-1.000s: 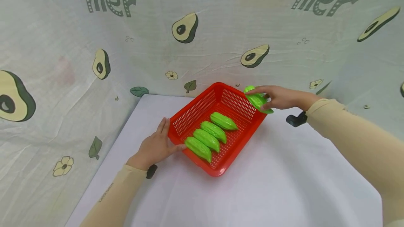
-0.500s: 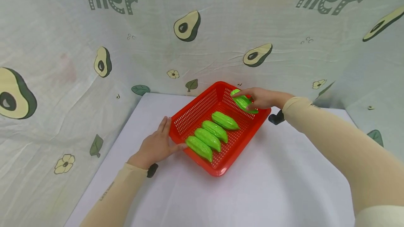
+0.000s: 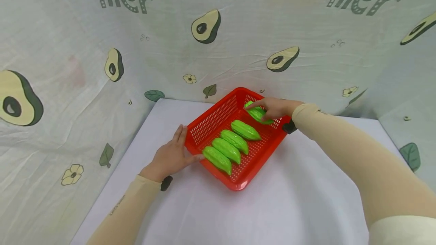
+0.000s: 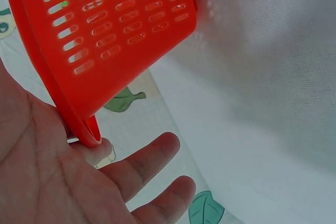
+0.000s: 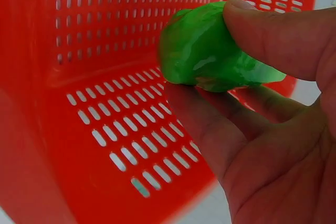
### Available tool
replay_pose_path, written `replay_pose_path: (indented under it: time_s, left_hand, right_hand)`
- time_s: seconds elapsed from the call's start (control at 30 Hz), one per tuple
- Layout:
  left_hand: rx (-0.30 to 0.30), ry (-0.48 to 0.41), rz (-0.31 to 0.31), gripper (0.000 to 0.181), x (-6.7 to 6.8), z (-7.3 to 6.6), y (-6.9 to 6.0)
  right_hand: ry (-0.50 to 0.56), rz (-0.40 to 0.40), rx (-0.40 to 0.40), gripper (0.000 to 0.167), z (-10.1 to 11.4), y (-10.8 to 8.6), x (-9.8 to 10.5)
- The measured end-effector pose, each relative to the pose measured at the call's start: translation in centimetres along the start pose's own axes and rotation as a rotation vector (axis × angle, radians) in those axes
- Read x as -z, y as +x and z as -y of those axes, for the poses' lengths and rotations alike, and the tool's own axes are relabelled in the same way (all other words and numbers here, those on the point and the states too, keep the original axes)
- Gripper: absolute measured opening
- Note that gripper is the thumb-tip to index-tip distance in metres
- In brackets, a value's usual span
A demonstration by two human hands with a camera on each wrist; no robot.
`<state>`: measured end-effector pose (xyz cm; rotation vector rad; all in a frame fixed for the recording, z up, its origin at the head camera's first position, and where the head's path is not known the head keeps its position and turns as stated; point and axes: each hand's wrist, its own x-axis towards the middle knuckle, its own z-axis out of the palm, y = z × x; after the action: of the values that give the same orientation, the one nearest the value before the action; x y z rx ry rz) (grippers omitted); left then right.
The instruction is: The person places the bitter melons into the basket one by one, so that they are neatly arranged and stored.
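My right hand (image 3: 275, 108) pinches a bright green, ridged bitter melon (image 3: 257, 112) inside the far right end of a red plastic basket (image 3: 260, 171). In the right wrist view, the thumb lies on one side of the bitter melon (image 5: 197, 45) and the fingers on the other, close to the slotted wall. My left hand (image 3: 169, 159) rests against the basket's left corner, its fingers extended along the rim and its thumb at the near edge. From the left wrist, the fingers look straight beside the basket's rim (image 4: 39, 59). Several more bitter melons (image 3: 234, 141) lie in a row in the basket.
The basket stands on a white-covered table (image 3: 299, 196). Behind and to the left hangs a pale cloth (image 3: 238, 59) printed with avocados, leaves and flowers. A dark wrist camera (image 3: 289, 127) on the right arm is close to the basket's right rim.
My right hand has moved left and down with the bitter melon, from over the basket's far right rim to inside it. The left hand has stayed at its corner.
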<state>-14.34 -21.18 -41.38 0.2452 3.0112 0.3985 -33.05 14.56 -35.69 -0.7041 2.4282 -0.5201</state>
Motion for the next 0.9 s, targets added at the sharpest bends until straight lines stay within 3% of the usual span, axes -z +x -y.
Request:
replay_pose_path:
  time_s: [0.27, 0.67, 0.9]
  left_hand:
    - [-0.005, 0.001, -0.003, 0.125, 0.2, -0.2, -0.1]
    - [0.002, -0.008, 0.005, 0.124, 0.3, -0.2, -0.2]
    - [-0.009, -0.002, -0.009, 0.125, 0.1, -0.1, -0.1]
  right_hand:
    - [0.046, 0.067, -0.054, 0.066, 0.0, 0.6, -1.3]
    - [-0.115, 0.161, -0.041, 0.069, 1.0, 1.0, -2.2]
    - [-0.114, 0.175, -0.034, 0.070, 1.6, 1.1, -1.9]
